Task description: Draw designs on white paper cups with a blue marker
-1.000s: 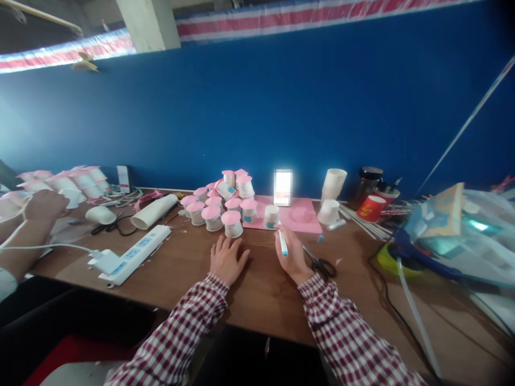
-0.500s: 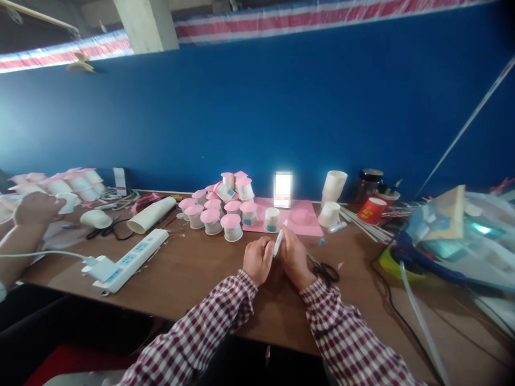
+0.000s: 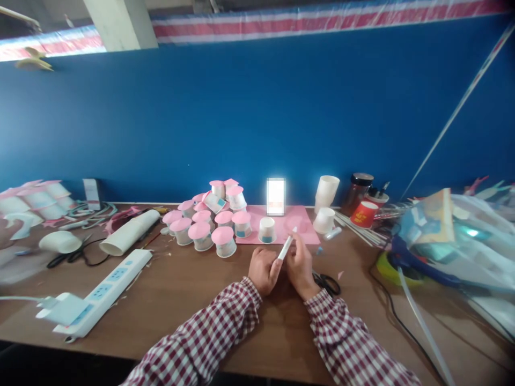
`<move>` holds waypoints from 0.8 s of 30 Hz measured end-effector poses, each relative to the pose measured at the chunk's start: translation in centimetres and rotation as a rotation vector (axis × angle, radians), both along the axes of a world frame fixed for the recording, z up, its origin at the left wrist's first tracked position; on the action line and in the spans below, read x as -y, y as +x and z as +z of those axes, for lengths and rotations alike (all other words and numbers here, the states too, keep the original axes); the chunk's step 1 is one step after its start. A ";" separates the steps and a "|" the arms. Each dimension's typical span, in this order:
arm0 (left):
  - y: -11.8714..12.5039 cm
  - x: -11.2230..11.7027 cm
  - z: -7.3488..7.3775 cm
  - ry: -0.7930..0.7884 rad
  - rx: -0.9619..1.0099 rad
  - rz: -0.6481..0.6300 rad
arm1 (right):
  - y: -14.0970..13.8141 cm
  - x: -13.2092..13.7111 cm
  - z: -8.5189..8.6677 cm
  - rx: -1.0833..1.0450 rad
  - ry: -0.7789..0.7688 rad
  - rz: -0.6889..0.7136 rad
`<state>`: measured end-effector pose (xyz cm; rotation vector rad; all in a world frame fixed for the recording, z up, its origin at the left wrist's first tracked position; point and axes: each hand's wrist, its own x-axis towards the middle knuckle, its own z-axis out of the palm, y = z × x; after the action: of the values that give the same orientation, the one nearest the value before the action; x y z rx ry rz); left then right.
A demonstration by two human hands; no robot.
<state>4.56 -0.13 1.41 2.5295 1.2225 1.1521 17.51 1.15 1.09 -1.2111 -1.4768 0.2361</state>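
In the head view a slim white pen-shaped tube (image 3: 286,247) slants up to the right between my hands. My left hand (image 3: 263,269) is closed round its lower end. My right hand (image 3: 300,265) is closed with its fingertips at the upper end; its other fingers are partly hidden. Just beyond them a white paper cup (image 3: 266,230) stands on a pink sheet (image 3: 257,212). Left of it are several paper cups topped with pink discs (image 3: 200,231). Beside my right wrist lie black-handled scissors (image 3: 330,284), partly covered by the hand.
A white power strip (image 3: 107,294) with a plugged charger and a stack of cups (image 3: 131,231) lie left. On the right are stacked white cups (image 3: 327,190), a red cup (image 3: 364,214), white sticks (image 3: 358,230), a dark jar (image 3: 358,190) and a plastic bag over a blue rim.
My view has turned, and the co-worker's arm at the left has gone out of sight. The white tube has tilted further to the right between my hands.
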 end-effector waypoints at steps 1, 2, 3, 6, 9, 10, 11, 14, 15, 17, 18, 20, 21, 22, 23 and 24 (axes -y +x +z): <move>-0.1 0.0 -0.1 0.003 0.023 -0.014 | 0.0 0.0 0.0 -0.012 -0.007 -0.012; -0.2 -0.1 -0.2 -0.011 0.055 -0.020 | 0.0 -0.1 0.0 -0.017 -0.013 -0.024; -0.2 -0.1 -0.3 -0.043 0.098 -0.018 | -0.1 -0.1 0.0 -0.011 -0.018 -0.032; -0.3 -0.2 -0.3 -0.200 0.280 0.035 | -0.2 0.1 0.1 0.046 -0.005 -0.029; -0.5 -0.2 -0.2 -0.319 0.422 0.086 | -0.2 0.4 0.1 0.070 -0.022 -0.005; -0.5 -0.2 -0.1 -0.338 0.436 0.086 | -0.2 0.5 0.1 0.057 -0.049 0.014; -0.6 -0.1 0.0 -0.349 0.436 0.075 | -0.2 0.6 0.1 0.044 -0.082 0.042; -0.6 0.0 0.2 -0.370 0.411 0.038 | -0.3 0.9 -0.2 -0.014 -0.126 0.090; -0.6 0.0 0.2 -0.377 0.410 0.038 | -0.4 1.0 -0.3 -0.016 -0.120 0.086; -0.7 -0.1 0.1 -0.390 0.421 0.047 | -0.5 1.1 -0.4 0.006 -0.101 0.086; -0.7 -0.2 0.0 -0.399 0.433 0.054 | -0.6 1.1 -0.5 0.022 -0.092 0.087; -0.7 -0.4 -0.2 -0.417 0.467 0.069 | -0.7 0.9 -0.3 0.044 -0.073 0.075; -0.8 -0.5 -0.3 -0.424 0.489 0.080 | -0.8 0.8 -0.2 0.046 -0.066 0.059; -0.8 -0.7 -0.4 -0.431 0.515 0.094 | -0.9 0.6 0.0 0.041 -0.059 0.035; -0.8 -0.8 -0.5 -0.438 0.543 0.111 | -1.0 0.4 0.3 0.030 -0.060 0.013; -0.9 -0.9 -0.5 -0.446 0.573 0.126 | -1.1 0.1 0.6 0.014 -0.059 -0.015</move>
<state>3.69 0.78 0.87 1.6658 1.2989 1.3202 16.39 1.08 1.72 -1.2734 -1.4815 0.2634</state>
